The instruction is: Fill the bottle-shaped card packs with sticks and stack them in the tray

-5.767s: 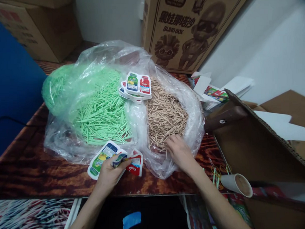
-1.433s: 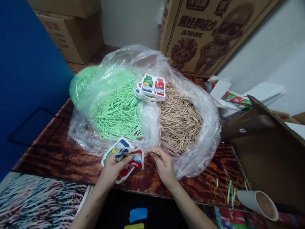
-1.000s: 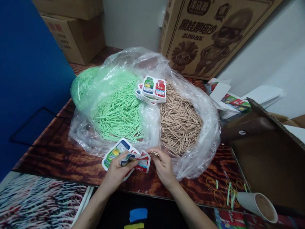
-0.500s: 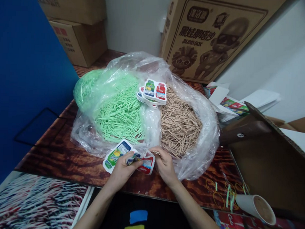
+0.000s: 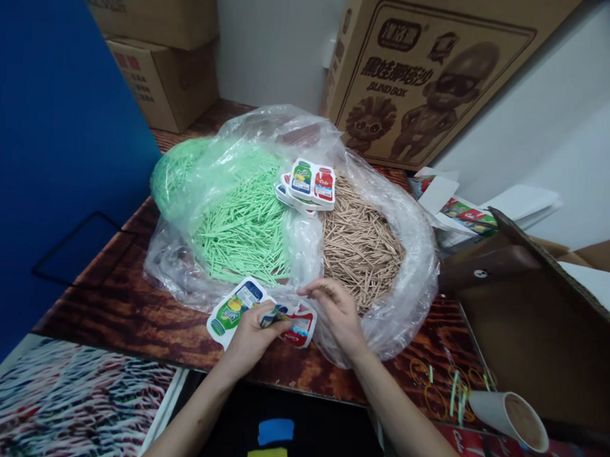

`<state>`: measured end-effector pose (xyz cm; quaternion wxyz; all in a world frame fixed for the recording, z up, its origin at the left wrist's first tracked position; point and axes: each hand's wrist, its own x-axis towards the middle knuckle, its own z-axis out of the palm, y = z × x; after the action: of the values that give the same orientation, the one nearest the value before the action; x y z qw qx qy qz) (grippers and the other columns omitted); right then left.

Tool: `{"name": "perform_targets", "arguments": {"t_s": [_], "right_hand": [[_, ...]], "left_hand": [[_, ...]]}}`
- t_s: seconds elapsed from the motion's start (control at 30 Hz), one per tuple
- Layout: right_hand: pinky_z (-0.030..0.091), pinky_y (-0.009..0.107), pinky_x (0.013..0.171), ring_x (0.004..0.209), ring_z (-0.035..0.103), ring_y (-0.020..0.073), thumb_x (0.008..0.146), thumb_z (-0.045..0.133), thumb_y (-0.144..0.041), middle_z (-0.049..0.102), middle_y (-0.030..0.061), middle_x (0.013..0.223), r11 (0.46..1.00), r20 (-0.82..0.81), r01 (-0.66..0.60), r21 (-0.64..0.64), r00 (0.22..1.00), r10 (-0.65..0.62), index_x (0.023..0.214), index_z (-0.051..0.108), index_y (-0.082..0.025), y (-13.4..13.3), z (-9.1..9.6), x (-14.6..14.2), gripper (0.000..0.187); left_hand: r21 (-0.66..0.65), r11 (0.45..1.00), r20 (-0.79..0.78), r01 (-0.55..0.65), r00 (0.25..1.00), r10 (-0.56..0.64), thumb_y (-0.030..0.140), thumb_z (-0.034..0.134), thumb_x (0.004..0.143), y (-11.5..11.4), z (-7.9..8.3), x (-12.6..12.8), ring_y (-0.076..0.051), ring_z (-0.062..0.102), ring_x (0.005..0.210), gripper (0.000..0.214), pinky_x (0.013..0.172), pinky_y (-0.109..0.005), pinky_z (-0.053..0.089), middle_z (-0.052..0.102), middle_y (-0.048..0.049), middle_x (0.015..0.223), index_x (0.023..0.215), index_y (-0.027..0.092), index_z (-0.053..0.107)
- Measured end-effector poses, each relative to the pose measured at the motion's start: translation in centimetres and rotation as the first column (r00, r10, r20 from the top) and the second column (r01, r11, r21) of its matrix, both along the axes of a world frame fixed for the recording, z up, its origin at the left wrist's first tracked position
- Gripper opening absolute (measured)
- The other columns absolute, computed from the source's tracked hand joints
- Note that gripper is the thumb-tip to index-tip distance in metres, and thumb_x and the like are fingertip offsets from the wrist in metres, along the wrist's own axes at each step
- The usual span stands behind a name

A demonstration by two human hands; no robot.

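Near the table's front edge, my left hand (image 5: 254,330) is closed on a printed drink-bottle packet (image 5: 235,311), with a green lemon half to the left and a red cola half (image 5: 301,326) to the right. My right hand (image 5: 336,316) is just right of the packet, apart from it, fingers curled around a few thin brown sticks (image 5: 329,294), partly hidden. Beyond my hands lie a heap of light green sticks (image 5: 245,233) and a heap of brown sticks (image 5: 362,247), both in clear plastic bags (image 5: 304,245). A small stack of similar packets (image 5: 312,182) rests between the heaps.
A large cardboard box (image 5: 405,79) stands behind the bags; stacked cartons (image 5: 165,77) are at back left. To the right are an open cardboard box (image 5: 536,330), a tipped paper cup (image 5: 511,419) and yellow rubber bands (image 5: 436,400). A blue panel (image 5: 62,147) borders the left.
My right hand has moved slightly up and right, away from the packet's cola half, and its fingers now point left. My left hand keeps hold of the packet, almost unmoved.
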<state>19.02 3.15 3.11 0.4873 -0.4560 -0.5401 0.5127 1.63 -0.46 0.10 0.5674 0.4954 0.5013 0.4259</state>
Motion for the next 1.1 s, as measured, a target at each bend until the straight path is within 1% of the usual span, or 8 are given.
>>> {"name": "perform_targets", "arguments": {"t_s": [0.13,0.3,0.4,0.63,0.8,0.93,1.0,1.1], "right_hand": [[0.051,0.042,0.086,0.084,0.069,0.0202,0.083,0.062,-0.038,0.071,0.0008,0.082,0.980,-0.361,-0.076,-0.182,0.933,0.005,0.087,0.056,-0.024,1.9,2.3,-0.3,0.016],[0.050,0.047,0.090,0.092,0.069,0.0226,0.082,0.064,-0.037,0.073,0.0015,0.087,0.920,-0.493,-0.244,-0.306,0.868,0.067,0.089,0.054,-0.024,2.2,3.0,-0.8,0.018],[0.051,0.046,0.089,0.091,0.069,0.0235,0.080,0.067,-0.035,0.073,0.0024,0.086,0.900,-0.513,-0.268,-0.344,0.856,0.058,0.088,0.054,-0.023,1.6,2.6,-0.9,0.019],[0.053,0.041,0.083,0.083,0.068,0.0225,0.079,0.066,-0.036,0.071,0.0057,0.079,0.934,-0.370,-0.144,-0.327,0.929,0.014,0.080,0.060,-0.018,0.0,2.4,-0.9,0.019],[0.047,0.037,0.093,0.105,0.060,0.0216,0.081,0.064,-0.037,0.067,0.0059,0.107,0.937,-0.168,-0.249,-0.247,0.963,0.211,0.089,0.064,-0.020,-0.7,2.5,-0.5,0.019],[0.043,0.035,0.098,0.115,0.055,0.0192,0.088,0.057,-0.032,0.061,0.0048,0.123,0.970,0.043,-0.213,-0.121,0.975,0.219,0.123,0.051,-0.027,-1.6,3.4,0.1,0.035],[0.042,0.035,0.099,0.115,0.055,0.0197,0.091,0.053,-0.029,0.061,0.0054,0.122,0.986,0.172,-0.166,-0.013,0.971,0.165,0.120,0.054,-0.027,-2.1,3.9,0.3,0.030],[0.041,0.037,0.096,0.107,0.057,0.0218,0.092,0.049,-0.025,0.065,0.0062,0.109,0.966,0.397,-0.212,0.149,0.907,0.138,0.098,0.065,-0.024,-2.4,4.6,0.5,0.017]], "left_hand": [[0.004,1.000,0.024,-0.023,0.999,0.023,0.028,0.070,0.070,0.0,0.5,0.5,-0.014,0.052,0.063,0.015,0.064,-0.024,0.044,0.059,0.0025,0.065,0.066,0.017,0.062],[-0.047,0.999,0.055,-0.026,0.998,0.029,0.029,0.071,0.070,-0.1,0.6,0.8,-0.014,0.052,0.064,0.015,0.065,-0.025,0.045,0.059,0.0017,0.066,0.067,0.016,0.063],[-0.097,0.995,0.122,-0.036,0.991,0.048,0.030,0.072,0.069,-0.2,0.1,0.7,-0.014,0.055,0.067,0.017,0.068,-0.025,0.046,0.062,0.0007,0.072,0.075,0.016,0.064],[-0.046,0.988,0.020,-0.148,0.989,0.150,0.032,0.072,0.069,-0.2,-0.4,0.9,-0.014,0.052,0.065,0.018,0.064,-0.024,0.044,0.060,0.0013,0.067,0.070,0.016,0.065],[0.098,0.977,-0.075,-0.187,0.978,0.195,0.029,0.069,0.073,-0.2,0.7,1.3,-0.017,0.054,0.072,0.012,0.071,-0.026,0.043,0.060,-0.0003,0.071,0.071,0.018,0.067],[0.025,0.977,0.012,-0.211,0.977,0.211,0.031,0.066,0.076,-0.4,1.1,1.2,-0.019,0.057,0.080,0.013,0.076,-0.028,0.045,0.065,-0.0026,0.081,0.078,0.018,0.069],[0.002,0.976,0.046,-0.216,0.975,0.216,0.032,0.066,0.076,-0.5,1.3,1.1,-0.019,0.057,0.080,0.014,0.076,-0.027,0.046,0.065,-0.0021,0.080,0.078,0.018,0.069],[0.039,0.979,0.042,-0.202,0.979,0.200,0.030,0.066,0.077,-0.6,1.9,1.1,-0.018,0.057,0.077,0.012,0.075,-0.026,0.045,0.064,-0.0009,0.078,0.075,0.018,0.068]]}}
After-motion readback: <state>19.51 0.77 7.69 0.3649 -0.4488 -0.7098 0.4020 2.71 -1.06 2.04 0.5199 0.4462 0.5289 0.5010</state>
